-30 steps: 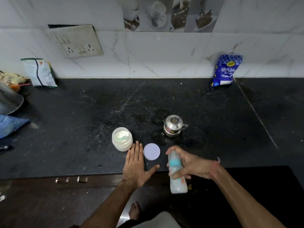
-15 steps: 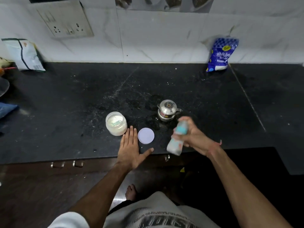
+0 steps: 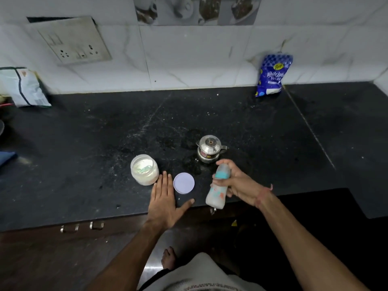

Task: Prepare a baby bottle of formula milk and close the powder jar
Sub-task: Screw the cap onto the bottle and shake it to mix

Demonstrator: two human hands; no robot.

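Observation:
My right hand (image 3: 238,182) grips a baby bottle (image 3: 218,189) with a teal collar, tilted, its milky base over the counter's front edge. The open powder jar (image 3: 144,172), holding white powder and a pale green scoop, stands on the black counter (image 3: 84,164). Its round lilac lid (image 3: 184,183) lies flat to the jar's right. My left hand (image 3: 164,201) rests palm down on the counter between jar and lid, fingers spread, touching neither clearly.
A small steel kettle (image 3: 210,151) stands just behind the bottle. A blue sugar bag (image 3: 273,75) leans on the tiled wall at the back right, a white packet (image 3: 23,87) at the back left. Drawer handles (image 3: 81,226) sit below the counter edge.
The bottle in my right hand has swung from pointing down below the edge to tilted up near the kettle, as in shaking. My left hand stays flat on the counter.

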